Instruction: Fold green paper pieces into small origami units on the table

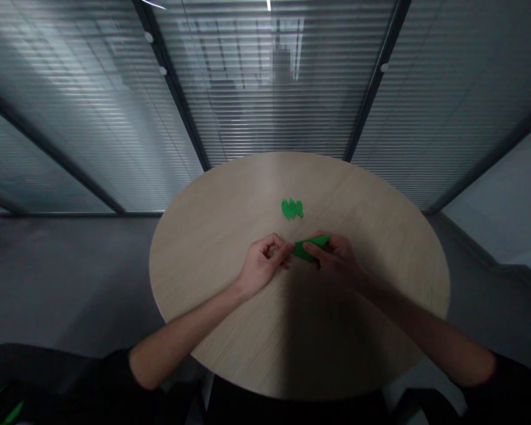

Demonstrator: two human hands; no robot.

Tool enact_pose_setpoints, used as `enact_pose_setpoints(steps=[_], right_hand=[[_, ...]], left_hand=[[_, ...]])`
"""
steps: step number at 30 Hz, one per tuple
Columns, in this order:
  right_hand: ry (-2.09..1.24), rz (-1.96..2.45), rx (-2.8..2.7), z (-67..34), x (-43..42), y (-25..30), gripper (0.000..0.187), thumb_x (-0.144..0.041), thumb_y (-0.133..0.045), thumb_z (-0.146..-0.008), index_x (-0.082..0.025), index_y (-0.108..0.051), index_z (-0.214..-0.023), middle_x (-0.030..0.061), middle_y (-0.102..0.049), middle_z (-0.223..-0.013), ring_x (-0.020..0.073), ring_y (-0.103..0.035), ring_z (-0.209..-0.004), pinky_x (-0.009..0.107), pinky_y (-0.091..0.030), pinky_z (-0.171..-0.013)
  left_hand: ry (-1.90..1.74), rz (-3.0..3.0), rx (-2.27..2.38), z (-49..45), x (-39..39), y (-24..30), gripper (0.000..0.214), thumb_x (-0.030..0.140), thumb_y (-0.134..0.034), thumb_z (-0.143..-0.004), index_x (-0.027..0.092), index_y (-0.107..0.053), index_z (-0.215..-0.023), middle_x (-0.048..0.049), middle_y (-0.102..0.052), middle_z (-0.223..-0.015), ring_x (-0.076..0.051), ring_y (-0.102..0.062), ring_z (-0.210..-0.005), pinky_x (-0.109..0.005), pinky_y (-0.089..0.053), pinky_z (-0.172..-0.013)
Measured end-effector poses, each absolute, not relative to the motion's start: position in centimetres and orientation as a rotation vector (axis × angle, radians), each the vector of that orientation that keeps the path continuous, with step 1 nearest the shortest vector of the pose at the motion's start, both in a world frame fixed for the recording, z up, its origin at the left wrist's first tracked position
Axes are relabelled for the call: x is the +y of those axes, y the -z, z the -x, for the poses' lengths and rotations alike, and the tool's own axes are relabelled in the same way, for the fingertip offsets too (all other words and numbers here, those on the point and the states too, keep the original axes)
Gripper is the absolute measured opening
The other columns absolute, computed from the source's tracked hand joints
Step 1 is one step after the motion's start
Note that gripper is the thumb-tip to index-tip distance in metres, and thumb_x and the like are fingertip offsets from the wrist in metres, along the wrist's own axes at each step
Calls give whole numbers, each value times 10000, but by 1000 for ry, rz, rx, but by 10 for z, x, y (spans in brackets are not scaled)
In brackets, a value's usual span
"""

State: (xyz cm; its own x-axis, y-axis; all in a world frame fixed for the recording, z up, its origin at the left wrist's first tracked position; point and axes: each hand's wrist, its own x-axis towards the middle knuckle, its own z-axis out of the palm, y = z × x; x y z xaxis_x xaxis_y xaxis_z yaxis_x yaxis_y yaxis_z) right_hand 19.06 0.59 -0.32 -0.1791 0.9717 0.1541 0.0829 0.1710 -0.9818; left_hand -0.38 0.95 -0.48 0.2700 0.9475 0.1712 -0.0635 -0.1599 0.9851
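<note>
From my feed: a folded green paper strip [310, 248] is held over the tabletop between both hands. Left hand [263, 265] curled, pinching its left end; right hand [334, 260] gripping the right end. It looks light, soft and easily creased; best taken by its edges. A green paper cut-out [292, 208] lies just beyond. Round pale-wood table [380, 236]; around it, glass partitions with slatted blinds [274, 118] and grey floor [71, 283].

The folded paper [307, 248] is vivid green, the same shade as the scalloped cut-out [292, 208] on the far side of the pale beige, finely streaked tabletop [212, 260]. Far beyond, grey blinds [248, 118] show thin horizontal stripes.
</note>
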Motion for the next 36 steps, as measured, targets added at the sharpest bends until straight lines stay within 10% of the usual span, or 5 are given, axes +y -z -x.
enact_pose_setpoints(steps=[36], right_hand=[[-1388, 991, -1604, -186, 3, 8, 392, -541, -725, -849, -162, -627, -814, -33, -556, -593, 78, -489, -485, 202, -364, -437]], left_hand=[[-1037, -1499, 920, 1, 8, 4, 305, 428, -686, -895, 128, -656, -851, -15, -648, -698, -94, -599, -544, -191, -495, -498]])
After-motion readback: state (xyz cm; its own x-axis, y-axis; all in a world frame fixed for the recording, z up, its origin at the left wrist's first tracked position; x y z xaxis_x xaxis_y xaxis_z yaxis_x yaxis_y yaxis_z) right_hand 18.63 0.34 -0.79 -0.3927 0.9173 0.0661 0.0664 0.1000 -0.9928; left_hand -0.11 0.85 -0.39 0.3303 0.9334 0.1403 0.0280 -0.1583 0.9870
